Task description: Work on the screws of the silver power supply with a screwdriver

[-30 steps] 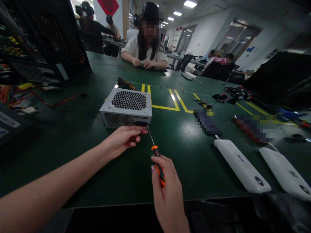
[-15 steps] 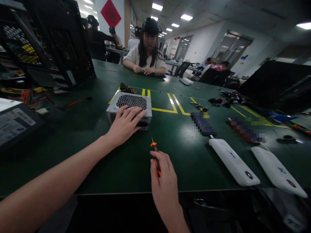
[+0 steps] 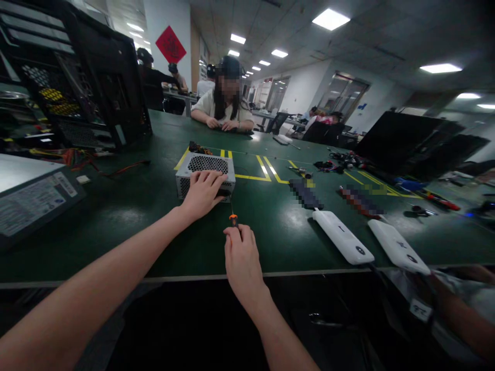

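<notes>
A grey metal computer power supply [image 3: 184, 186] with a honeycomb grille on top sits on the green table [image 3: 116, 226]. My left hand [image 3: 203, 193] is closed over its front edge, fingers across the top and thumb down at the front face. In my right hand [image 3: 243, 255] is a screwdriver [image 3: 233, 219] with an orange and black handle, the fingers wrapped round it. Its thin shaft points away from me to the lower front right corner of the power supply. What the tip meets is too small to make out.
A black computer case [image 3: 112, 82] stands at the left, behind a second power supply [image 3: 42, 201]. White power banks [image 3: 342, 237] lie at the right near the table edge. A co-worker [image 3: 228, 103] sits opposite. Cables [image 3: 342, 159] and tools lie further right.
My view has tilted up and shifted, so the whole table appears moved. My left hand stays on the power supply. My right hand still grips the screwdriver, its fingers now further up the handle.
</notes>
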The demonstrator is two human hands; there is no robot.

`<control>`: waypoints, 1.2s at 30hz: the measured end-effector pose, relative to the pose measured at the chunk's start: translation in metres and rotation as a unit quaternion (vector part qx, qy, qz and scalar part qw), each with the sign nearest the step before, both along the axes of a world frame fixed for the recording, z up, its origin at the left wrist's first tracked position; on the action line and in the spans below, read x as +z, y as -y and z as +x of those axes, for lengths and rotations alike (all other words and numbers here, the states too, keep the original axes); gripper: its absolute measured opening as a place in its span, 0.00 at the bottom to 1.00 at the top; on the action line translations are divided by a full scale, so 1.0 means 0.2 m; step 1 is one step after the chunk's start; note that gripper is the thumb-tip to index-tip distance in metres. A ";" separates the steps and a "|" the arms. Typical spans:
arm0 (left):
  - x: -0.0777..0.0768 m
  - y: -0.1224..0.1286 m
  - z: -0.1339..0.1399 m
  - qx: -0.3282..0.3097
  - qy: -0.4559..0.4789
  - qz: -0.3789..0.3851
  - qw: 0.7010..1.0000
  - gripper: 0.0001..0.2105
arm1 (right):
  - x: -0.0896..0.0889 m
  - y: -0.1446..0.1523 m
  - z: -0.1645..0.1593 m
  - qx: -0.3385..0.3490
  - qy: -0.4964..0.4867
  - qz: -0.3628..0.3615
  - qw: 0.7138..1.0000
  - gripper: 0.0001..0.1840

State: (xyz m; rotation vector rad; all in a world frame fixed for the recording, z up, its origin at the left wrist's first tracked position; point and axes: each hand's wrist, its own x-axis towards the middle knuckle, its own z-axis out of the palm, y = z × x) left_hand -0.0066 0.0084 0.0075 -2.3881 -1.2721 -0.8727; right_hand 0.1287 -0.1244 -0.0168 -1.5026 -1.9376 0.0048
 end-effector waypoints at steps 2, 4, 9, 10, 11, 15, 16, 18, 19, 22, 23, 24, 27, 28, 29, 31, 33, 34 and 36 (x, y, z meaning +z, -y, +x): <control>-0.01 -0.01 0.00 0.012 -0.006 0.018 1.000 0.22 | 0.00 0.00 0.00 0.012 0.003 0.003 1.000 0.14; -0.02 -0.02 0.00 0.015 -0.009 0.030 0.999 0.21 | 0.01 -0.01 0.01 0.017 -0.036 -0.007 0.999 0.13; -0.02 0.01 0.00 0.005 0.002 0.042 0.999 0.21 | 0.06 0.01 0.04 0.020 -0.142 -0.037 0.989 0.12; -0.02 0.01 0.00 0.003 0.004 0.045 0.999 0.21 | 0.06 0.02 0.04 0.019 -0.142 -0.034 0.989 0.12; -0.02 0.02 0.00 0.002 0.004 0.048 0.999 0.21 | 0.07 0.02 0.04 0.018 -0.135 -0.029 0.990 0.13; -0.03 0.02 0.00 0.001 0.000 0.055 0.998 0.21 | 0.05 0.02 0.01 0.008 -0.079 -0.007 0.997 0.15; -0.02 0.01 0.00 0.003 -0.001 0.055 0.998 0.21 | 0.04 0.01 0.00 0.002 -0.062 -0.002 0.998 0.15; -0.02 0.00 0.00 0.008 -0.003 0.056 0.998 0.22 | 0.02 -0.01 -0.03 -0.018 -0.022 0.008 1.000 0.15; -0.02 -0.01 0.00 0.010 -0.005 0.057 0.998 0.22 | 0.01 -0.01 -0.04 -0.028 0.001 0.013 1.000 0.15; -0.02 -0.02 0.00 0.010 -0.007 0.057 0.998 0.21 | 0.00 -0.02 -0.06 -0.037 0.059 0.034 0.997 0.15; -0.02 -0.02 0.00 0.009 -0.007 0.057 0.998 0.21 | 0.00 -0.02 -0.06 -0.036 0.067 0.043 0.996 0.14; -0.02 -0.01 0.00 0.008 -0.006 0.056 0.998 0.21 | 0.00 -0.01 -0.06 -0.034 0.068 0.052 0.996 0.13; -0.01 0.01 -0.01 0.000 -0.009 0.053 0.999 0.20 | 0.01 0.01 -0.03 -0.015 0.051 0.078 0.996 0.11; -0.01 0.02 -0.01 -0.001 -0.009 0.051 0.999 0.19 | 0.01 0.02 -0.02 -0.004 0.047 0.087 0.995 0.11; -0.01 0.03 -0.01 -0.001 -0.009 0.049 0.999 0.20 | 0.01 0.03 -0.01 0.006 0.044 0.095 0.994 0.13; -0.01 0.03 -0.02 0.002 -0.005 0.046 0.999 0.20 | 0.01 0.03 0.02 0.022 0.039 0.109 0.993 0.14; -0.01 0.03 -0.02 0.008 0.003 0.044 0.999 0.21 | 0.02 0.02 0.03 0.034 0.024 0.114 0.993 0.14; -0.02 0.03 -0.01 0.011 0.006 0.045 0.999 0.21 | 0.03 0.02 0.03 0.038 0.012 0.112 0.993 0.14; -0.02 0.03 -0.01 0.019 0.012 0.045 0.999 0.22 | 0.04 0.01 0.04 0.041 -0.006 0.097 0.994 0.15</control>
